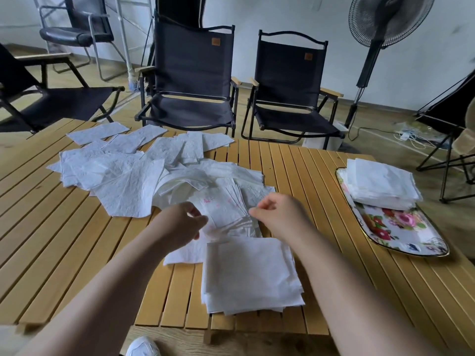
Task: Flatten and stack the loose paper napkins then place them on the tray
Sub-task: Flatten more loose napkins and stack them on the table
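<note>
We count two hands over one slatted wooden table (321, 201), and three groups of paper on it.

1. Loose napkins (123, 176): one scattered, overlapping heap of white sheets across the far left and centre of the table. The overlap prevents an exact sheet count.
2. Flattened stack (252, 273): one squared pile at the near edge, between the forearms.
3. Tray stack (380, 183): one neat pile resting on the far end of the tray.

We see one floral tray (401, 227). It lies at the right side of the table, well apart from the heap.

The left hand (182, 222) has its fingers curled and pinches the left edge of one pink-printed napkin (221, 209). The right hand (280, 214) closes thumb and forefinger narrowly on the right edge of that sheet. This napkin sits at the near side of the heap, just beyond the flattened stack.

Beyond the far edge stand two black folding chairs (190, 80) (290, 86) side by side. A third folding chair (51, 98) stands at left. We also count one office chair (77, 29), one pedestal fan (385, 19) and one white shoe (142, 346).
</note>
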Demonstrator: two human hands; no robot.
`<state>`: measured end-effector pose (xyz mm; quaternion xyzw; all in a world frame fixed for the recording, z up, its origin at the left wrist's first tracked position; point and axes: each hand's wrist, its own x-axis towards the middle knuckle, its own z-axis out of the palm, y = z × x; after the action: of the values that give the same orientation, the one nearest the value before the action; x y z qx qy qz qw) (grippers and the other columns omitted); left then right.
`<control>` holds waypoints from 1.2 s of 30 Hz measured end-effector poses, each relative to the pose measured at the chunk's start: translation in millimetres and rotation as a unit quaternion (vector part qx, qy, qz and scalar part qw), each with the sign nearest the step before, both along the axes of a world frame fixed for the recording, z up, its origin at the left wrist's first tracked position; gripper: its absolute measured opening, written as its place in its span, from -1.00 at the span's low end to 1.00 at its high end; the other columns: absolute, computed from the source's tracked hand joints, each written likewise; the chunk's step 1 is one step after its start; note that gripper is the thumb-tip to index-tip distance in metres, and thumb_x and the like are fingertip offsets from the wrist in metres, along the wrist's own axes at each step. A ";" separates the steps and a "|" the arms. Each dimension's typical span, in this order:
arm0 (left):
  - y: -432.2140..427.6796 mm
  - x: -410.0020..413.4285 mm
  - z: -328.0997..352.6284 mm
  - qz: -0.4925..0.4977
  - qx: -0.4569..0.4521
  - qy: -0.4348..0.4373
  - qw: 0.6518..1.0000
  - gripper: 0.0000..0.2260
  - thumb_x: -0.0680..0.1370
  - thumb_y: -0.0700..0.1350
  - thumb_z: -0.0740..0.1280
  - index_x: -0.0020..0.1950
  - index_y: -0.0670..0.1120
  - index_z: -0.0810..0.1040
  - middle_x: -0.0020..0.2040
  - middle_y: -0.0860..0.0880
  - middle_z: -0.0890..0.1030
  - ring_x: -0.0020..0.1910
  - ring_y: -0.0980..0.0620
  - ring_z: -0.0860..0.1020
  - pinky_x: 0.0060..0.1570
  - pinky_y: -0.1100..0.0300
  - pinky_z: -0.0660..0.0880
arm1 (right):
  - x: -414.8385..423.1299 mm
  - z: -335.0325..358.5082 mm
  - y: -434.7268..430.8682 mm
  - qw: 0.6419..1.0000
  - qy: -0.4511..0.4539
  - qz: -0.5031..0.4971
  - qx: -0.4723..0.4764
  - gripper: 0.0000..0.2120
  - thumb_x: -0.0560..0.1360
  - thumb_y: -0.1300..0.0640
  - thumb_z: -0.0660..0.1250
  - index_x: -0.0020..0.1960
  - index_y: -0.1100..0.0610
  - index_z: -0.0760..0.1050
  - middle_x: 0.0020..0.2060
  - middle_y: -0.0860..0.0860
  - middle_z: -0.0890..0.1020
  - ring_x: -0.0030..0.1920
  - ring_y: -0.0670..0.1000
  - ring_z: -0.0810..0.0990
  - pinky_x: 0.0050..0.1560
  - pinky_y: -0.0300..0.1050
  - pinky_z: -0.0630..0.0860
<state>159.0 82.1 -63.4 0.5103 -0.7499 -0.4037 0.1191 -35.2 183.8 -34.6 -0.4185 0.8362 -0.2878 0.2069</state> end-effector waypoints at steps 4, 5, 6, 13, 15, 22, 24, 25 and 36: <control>-1.9 4.1 1.8 0.033 0.002 0.025 0.999 -0.90 0.60 -0.05 0.32 0.09 -0.03 0.54 -0.24 -0.03 0.68 -0.40 0.04 0.48 -0.38 0.19 0.39 | 18.1 -24.7 -27.3 0.999 0.007 0.032 0.013 -0.63 0.45 0.00 0.51 0.22 0.02 0.55 0.08 -0.05 0.58 0.08 0.03 0.58 -0.03 -0.16 0.49; -2.7 5.5 1.4 0.040 0.003 0.025 0.999 -0.89 0.60 -0.07 0.31 0.11 -0.03 0.54 -0.21 -0.04 0.68 -0.40 0.05 0.49 -0.38 0.21 0.41 | 21.3 -30.0 -33.1 0.998 0.026 0.046 0.021 -0.57 0.43 0.01 0.52 0.27 0.00 0.54 0.15 -0.04 0.54 0.15 0.04 0.56 0.04 -0.14 0.51; -3.6 7.1 1.1 0.049 0.005 0.026 0.998 -0.88 0.60 -0.10 0.31 0.14 -0.02 0.55 -0.19 -0.04 0.68 -0.39 0.06 0.51 -0.38 0.22 0.42 | 24.9 -34.8 -38.0 0.997 0.042 0.063 0.029 -0.56 0.42 0.02 0.53 0.27 -0.03 0.53 0.20 -0.04 0.52 0.21 0.04 0.52 0.10 -0.09 0.53; -8.6 15.1 2.2 0.066 0.008 0.020 0.998 -0.85 0.59 -0.16 0.29 0.14 -0.02 0.55 -0.15 -0.02 0.68 -0.30 -0.03 0.55 -0.26 0.13 0.48 | 39.4 -44.5 -48.8 0.984 0.146 0.091 0.044 -0.86 0.51 0.06 0.47 0.03 -0.05 0.56 0.17 -0.04 0.52 0.21 0.09 0.50 0.12 -0.03 0.46; -8.6 13.9 2.7 0.061 0.009 0.008 0.998 -0.82 0.58 -0.19 0.30 0.15 0.00 0.55 -0.13 -0.01 0.68 -0.28 -0.04 0.57 -0.25 0.13 0.49 | 37.7 -44.7 -46.6 0.983 0.150 0.097 0.036 -0.87 0.50 0.09 0.48 0.00 -0.04 0.56 0.13 -0.03 0.53 0.17 0.08 0.50 0.12 -0.04 0.46; -2.4 10.1 7.6 0.034 0.010 0.001 0.999 -0.78 0.58 -0.24 0.30 0.17 0.00 0.56 -0.06 0.05 0.61 -0.17 -0.08 0.64 -0.28 0.17 0.50 | 33.6 -45.6 -43.1 0.981 0.160 0.108 0.015 -0.84 0.58 0.15 0.35 -0.17 0.01 0.49 0.03 -0.02 0.52 0.13 0.09 0.48 0.13 0.03 0.46; -3.0 11.3 6.6 0.026 0.012 0.000 1.000 -0.76 0.58 -0.25 0.30 0.20 -0.02 0.55 -0.05 0.07 0.60 -0.09 -0.12 0.67 -0.21 0.12 0.54 | 30.9 -43.2 -42.1 0.980 0.155 0.118 0.027 -0.84 0.61 0.13 0.30 -0.15 0.01 0.47 0.06 -0.03 0.50 0.14 0.10 0.47 0.17 0.08 0.47; -4.1 11.7 5.3 0.024 0.012 0.003 1.000 -0.75 0.58 -0.26 0.31 0.22 -0.02 0.55 -0.02 0.06 0.60 -0.07 -0.12 0.67 -0.19 0.12 0.55 | 29.5 -40.9 -41.3 0.981 0.149 0.122 0.032 -0.85 0.63 0.12 0.28 -0.12 0.01 0.46 0.09 -0.03 0.50 0.15 0.09 0.47 0.20 0.10 0.47; -7.3 10.2 5.6 -0.046 -0.146 0.083 0.985 -0.87 0.52 -0.01 0.46 0.04 0.17 0.61 0.09 0.12 0.62 0.11 0.06 0.56 0.05 0.14 0.50 | 12.7 5.1 -8.1 0.971 -0.160 0.173 -0.050 -0.89 0.62 0.10 0.31 -0.08 0.07 0.46 -0.21 0.04 0.57 -0.25 -0.02 0.43 -0.20 -0.10 0.39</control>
<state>169.2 74.8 -57.8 0.4177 -0.8107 -0.3361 0.2353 -22.5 175.7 -29.5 -0.5153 0.6916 -0.3524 0.3633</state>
